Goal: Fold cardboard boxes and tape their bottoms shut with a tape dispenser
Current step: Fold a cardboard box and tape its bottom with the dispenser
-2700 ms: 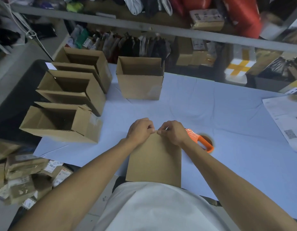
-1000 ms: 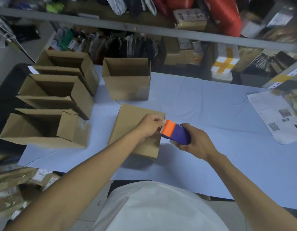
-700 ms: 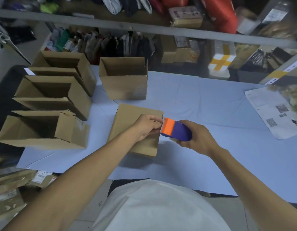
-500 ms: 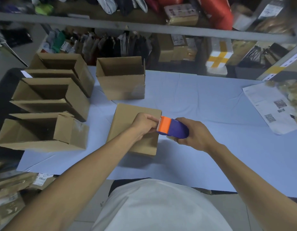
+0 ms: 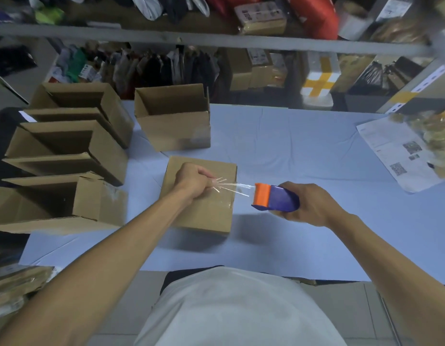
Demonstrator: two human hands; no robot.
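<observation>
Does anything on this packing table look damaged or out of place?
Mostly tidy. The nearest open box on the left has a bent, ragged flap corner. Otherwise the left hand pinches clear tape stretched from the tape dispenser in the right hand, over the upturned box.

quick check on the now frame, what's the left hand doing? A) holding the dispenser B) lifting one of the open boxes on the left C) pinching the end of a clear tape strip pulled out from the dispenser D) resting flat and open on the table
C: the left hand, over the closed brown cardboard box, pinches the clear tape strip stretched from the orange-and-purple tape dispenser, which the right hand grips.
</observation>
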